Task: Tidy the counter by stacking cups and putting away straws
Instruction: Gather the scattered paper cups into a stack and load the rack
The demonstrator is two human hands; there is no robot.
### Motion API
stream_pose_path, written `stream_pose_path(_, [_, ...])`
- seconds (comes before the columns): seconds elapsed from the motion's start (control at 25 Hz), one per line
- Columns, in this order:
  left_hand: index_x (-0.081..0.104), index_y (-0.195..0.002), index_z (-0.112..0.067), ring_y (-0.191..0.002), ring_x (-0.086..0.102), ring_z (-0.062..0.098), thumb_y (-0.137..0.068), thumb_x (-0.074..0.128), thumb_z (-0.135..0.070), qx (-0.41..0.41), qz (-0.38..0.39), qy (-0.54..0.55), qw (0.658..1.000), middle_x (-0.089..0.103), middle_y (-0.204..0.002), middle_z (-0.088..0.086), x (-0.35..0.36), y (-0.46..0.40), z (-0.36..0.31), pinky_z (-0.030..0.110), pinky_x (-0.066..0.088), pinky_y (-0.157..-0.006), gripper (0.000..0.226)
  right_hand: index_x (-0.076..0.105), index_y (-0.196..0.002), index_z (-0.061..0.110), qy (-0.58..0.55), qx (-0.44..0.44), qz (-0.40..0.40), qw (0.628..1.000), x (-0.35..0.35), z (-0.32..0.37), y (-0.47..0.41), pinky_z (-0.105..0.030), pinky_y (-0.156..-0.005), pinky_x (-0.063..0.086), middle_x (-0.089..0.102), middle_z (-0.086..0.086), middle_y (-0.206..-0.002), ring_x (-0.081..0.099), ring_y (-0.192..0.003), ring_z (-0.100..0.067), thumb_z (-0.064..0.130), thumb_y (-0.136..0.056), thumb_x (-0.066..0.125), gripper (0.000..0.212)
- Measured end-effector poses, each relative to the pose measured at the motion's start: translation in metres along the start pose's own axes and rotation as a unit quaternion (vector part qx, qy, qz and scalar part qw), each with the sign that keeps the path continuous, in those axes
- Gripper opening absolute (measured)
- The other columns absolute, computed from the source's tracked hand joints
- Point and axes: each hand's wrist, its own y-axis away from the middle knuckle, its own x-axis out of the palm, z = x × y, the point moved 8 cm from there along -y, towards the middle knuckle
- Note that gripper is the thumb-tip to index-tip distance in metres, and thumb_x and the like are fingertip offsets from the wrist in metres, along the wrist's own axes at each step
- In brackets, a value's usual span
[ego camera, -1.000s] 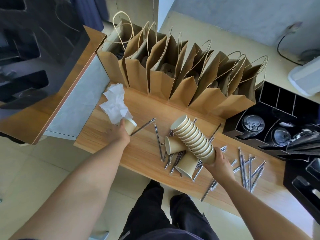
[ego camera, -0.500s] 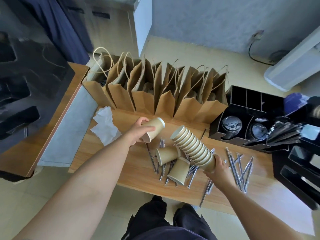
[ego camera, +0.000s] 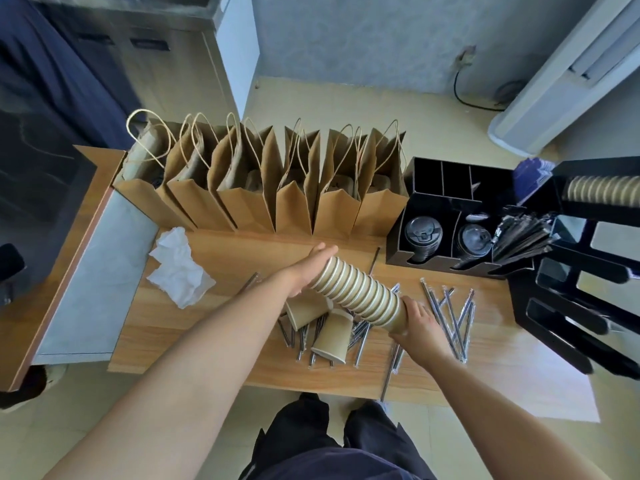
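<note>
A long stack of tan paper cups (ego camera: pixel 362 295) is held tilted above the wooden counter (ego camera: pixel 221 327). My right hand (ego camera: pixel 417 322) grips its lower end. My left hand (ego camera: pixel 311 268) presses flat against the stack's upper open end, fingers straight. Under the stack two loose cups lie on their sides: one (ego camera: pixel 304 311) partly hidden, one (ego camera: pixel 332 337) nearer the front. Several wrapped straws (ego camera: pixel 450 317) lie scattered around and under them.
A row of brown paper bags (ego camera: pixel 263 188) lines the counter's back. A crumpled white napkin (ego camera: pixel 178 271) lies at left. A black organiser (ego camera: pixel 446 216) with lids and dark packets stands at right, beside a black rack (ego camera: pixel 575 299) holding another cup stack (ego camera: pixel 602 190).
My left hand carried a single cup from the left side to the stack and pushed it on. It now presses on the stack's end. The view tilted upward.
</note>
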Motion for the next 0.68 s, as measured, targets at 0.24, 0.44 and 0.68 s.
stream_pose_path(0.24, [0.044, -0.148, -0.021, -0.138, 0.042, 0.027, -0.104, 0.029, -0.050, 0.008, -0.154, -0.044, 0.987, 0.044, -0.154, 0.007, -0.021, 0.000, 0.010, 0.043, 0.030, -0.116, 0.055, 0.038, -0.144, 0.022, -0.033, 0.034, -0.004, 0.999, -0.006, -0.027, 0.008, -0.043, -0.094, 0.049, 0.057, 0.000, -0.135, 0.053, -0.123, -0.025, 0.032, -0.081, 0.080, 0.076])
stream_pose_path(0.44, [0.028, -0.150, -0.027, -0.134, 0.037, 0.034, -0.076, 0.063, -0.032, -0.067, -0.142, -0.253, 0.955, 0.037, -0.148, 0.011, -0.023, -0.010, 0.070, 0.048, 0.039, -0.111, 0.083, 0.031, -0.150, 0.021, -0.028, 0.073, 0.014, 0.997, -0.001, -0.057, 0.010, -0.047, -0.098, 0.051, 0.052, -0.003, -0.144, 0.052, -0.129, -0.027, 0.041, -0.080, 0.079, 0.088])
stream_pose_path(0.68, [0.014, -0.150, -0.030, -0.134, 0.041, 0.037, -0.073, 0.083, -0.037, -0.038, -0.151, -0.512, 0.845, 0.039, -0.149, 0.016, -0.020, -0.023, 0.101, 0.051, 0.040, -0.105, 0.104, 0.034, -0.149, 0.019, -0.015, 0.082, 0.029, 0.996, 0.009, -0.081, 0.009, -0.046, -0.101, 0.048, 0.053, -0.004, -0.143, 0.050, -0.131, -0.027, 0.032, -0.077, 0.084, 0.088])
